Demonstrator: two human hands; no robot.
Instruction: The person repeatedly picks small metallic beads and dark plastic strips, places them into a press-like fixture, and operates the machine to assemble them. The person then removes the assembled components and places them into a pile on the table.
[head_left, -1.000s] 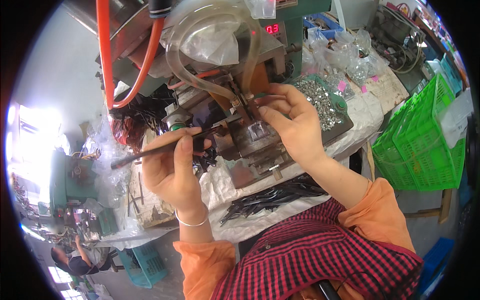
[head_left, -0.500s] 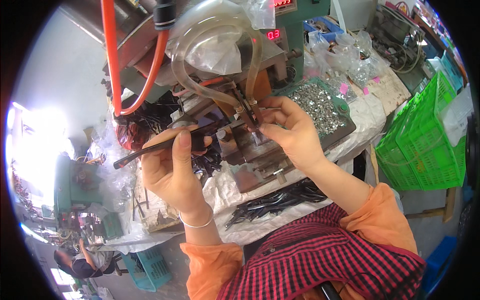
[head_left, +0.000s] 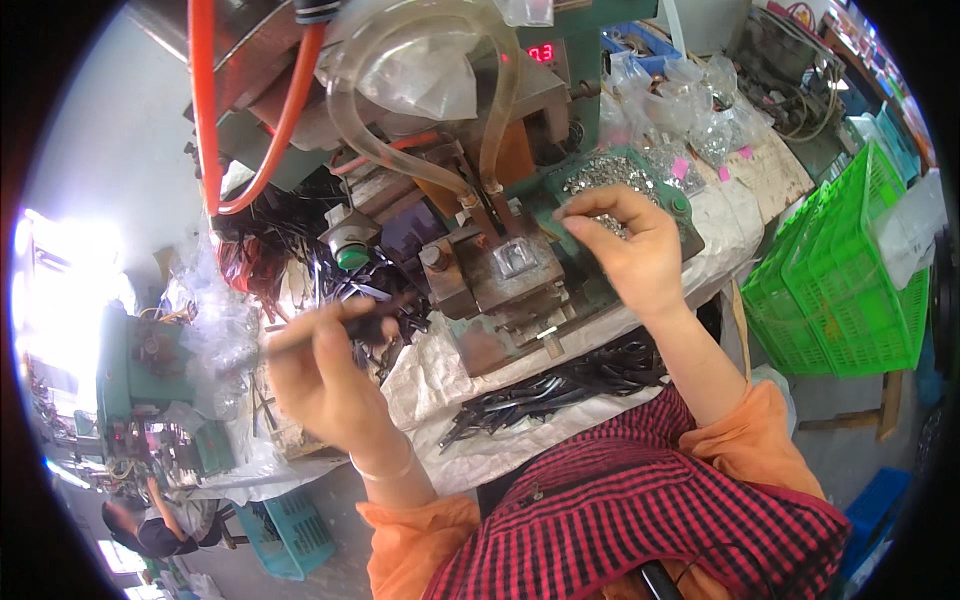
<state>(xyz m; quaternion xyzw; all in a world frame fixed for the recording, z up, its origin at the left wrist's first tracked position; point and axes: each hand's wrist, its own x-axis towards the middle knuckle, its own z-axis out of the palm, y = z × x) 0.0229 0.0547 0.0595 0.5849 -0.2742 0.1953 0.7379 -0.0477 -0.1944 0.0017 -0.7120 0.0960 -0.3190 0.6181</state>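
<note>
My left hand, blurred by motion, is closed around a slim black strip to the left of the press machine. My right hand is raised over the green tray, thumb and forefinger nearly together; whatever is between their tips is too small to make out. Small shiny metal pieces lie heaped in that tray. Between my hands stands the machine's metal fixture, with nobody's fingers on it. Clear hoses reach down to its upright dark jaws.
Black strips lie piled on the cloth in front of the machine; more lie behind my left hand. An orange hose hangs at left. Green crates stand at right. A person sits at far lower left.
Both hands have left the fixture. My left hand has drawn down and left with the black strip; my right has moved right, over the metal pieces. The view has shifted slightly.
</note>
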